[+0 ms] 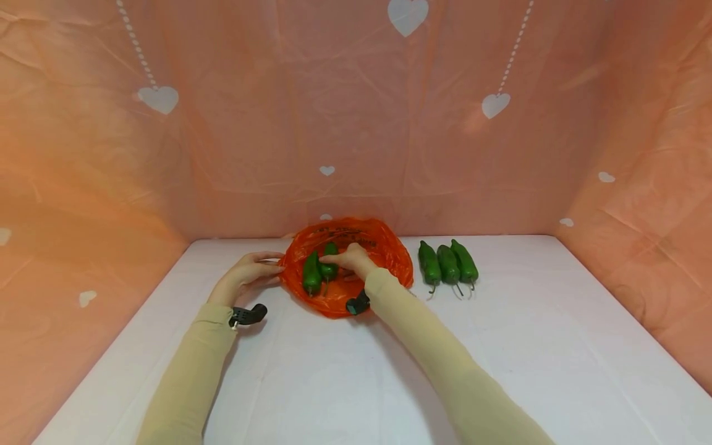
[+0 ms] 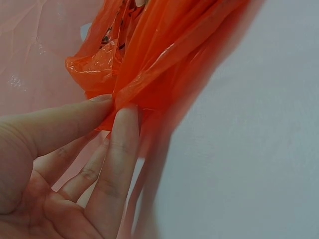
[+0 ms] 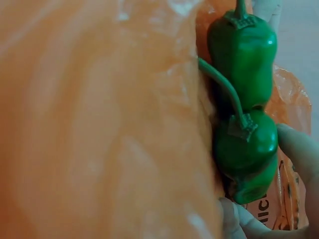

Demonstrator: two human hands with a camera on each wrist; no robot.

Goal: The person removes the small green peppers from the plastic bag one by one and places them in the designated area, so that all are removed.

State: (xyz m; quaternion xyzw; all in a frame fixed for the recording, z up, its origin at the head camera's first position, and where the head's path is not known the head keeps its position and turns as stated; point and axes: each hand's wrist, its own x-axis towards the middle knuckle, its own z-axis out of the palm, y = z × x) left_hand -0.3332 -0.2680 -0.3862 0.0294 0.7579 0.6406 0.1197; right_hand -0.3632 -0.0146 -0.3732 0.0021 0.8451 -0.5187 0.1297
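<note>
An orange-red plastic bag (image 1: 397, 250) with dark print lies with its mouth wide at the back of the table. My left hand (image 1: 247, 273) pinches its left edge between thumb and fingers, which the left wrist view shows up close. Inside the bag, my right hand (image 1: 356, 259) grips a green pepper (image 3: 249, 149) between thumb and fingers. Another green pepper (image 1: 312, 275) lies close beside it on the left. In the right wrist view, a fold of the bag covers the left side and hides part of the right hand's fingers.
Three green peppers, the left one (image 1: 429, 262), the middle one (image 1: 448, 264) and the right one (image 1: 464, 261), lie side by side right of the bag. A white cloth covers the table (image 1: 311, 383). Pink sheeting with white hearts (image 1: 408, 15) stands behind and at both sides.
</note>
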